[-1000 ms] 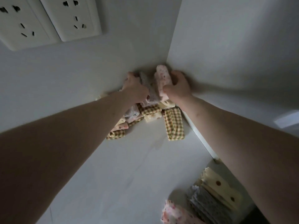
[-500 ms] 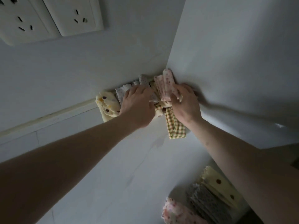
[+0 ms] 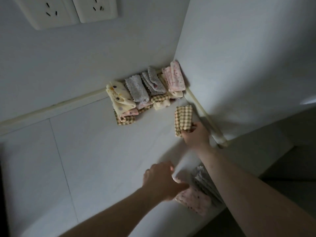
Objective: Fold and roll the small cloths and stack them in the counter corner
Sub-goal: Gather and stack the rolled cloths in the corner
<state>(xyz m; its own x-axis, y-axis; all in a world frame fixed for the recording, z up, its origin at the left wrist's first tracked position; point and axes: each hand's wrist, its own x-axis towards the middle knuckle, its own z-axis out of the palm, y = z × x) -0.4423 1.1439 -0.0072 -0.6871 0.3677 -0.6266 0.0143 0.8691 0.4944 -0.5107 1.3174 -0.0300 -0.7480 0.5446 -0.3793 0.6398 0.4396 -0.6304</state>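
Note:
A stack of folded and rolled small cloths (image 3: 147, 93) fills the counter corner, with a pink floral roll (image 3: 176, 77) leaning on the right wall. In front of the stack lies a yellow checked cloth (image 3: 183, 119); my right hand (image 3: 195, 135) pinches its near end. My left hand (image 3: 161, 181) hovers lower down with loosely curled fingers, touching a pink floral cloth (image 3: 195, 200) at the counter's front edge. A grey patterned cloth (image 3: 203, 182) lies beside the pink one, partly hidden by my right forearm.
The white counter (image 3: 95, 159) meets two white walls along a cream sealing strip (image 3: 51, 106). Two wall sockets (image 3: 68, 11) sit high on the back wall. The counter's front edge drops off at the lower right.
Both hands have left the corner stack and come back toward me. The right hand now pinches the checked cloth; the left has dropped to the pink cloth at the front edge.

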